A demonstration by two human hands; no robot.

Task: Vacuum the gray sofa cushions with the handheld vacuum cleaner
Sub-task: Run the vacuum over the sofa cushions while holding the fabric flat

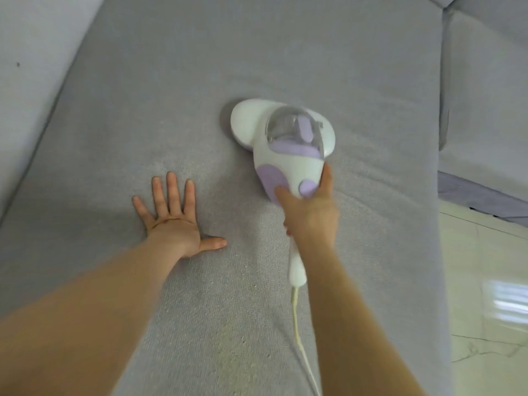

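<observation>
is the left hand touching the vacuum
Apart. The head view shows the left hand flat on the gray cushion, bare fabric between it and the vacuum.

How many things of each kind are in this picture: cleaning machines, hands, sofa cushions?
White and lilac handheld vacuum cleaner: 1
Bare hands: 2, left hand, right hand
Gray fabric sofa cushions: 2, large, right
Total: 5

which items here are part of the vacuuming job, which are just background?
Job:
- handheld vacuum cleaner, white and purple, head down on the cushion
- right hand, gripping its handle
- gray seat cushion
- power cord, trailing from the handle
- left hand, flat on the cushion

Background:
- neighbouring cushion
- tiled floor
</observation>
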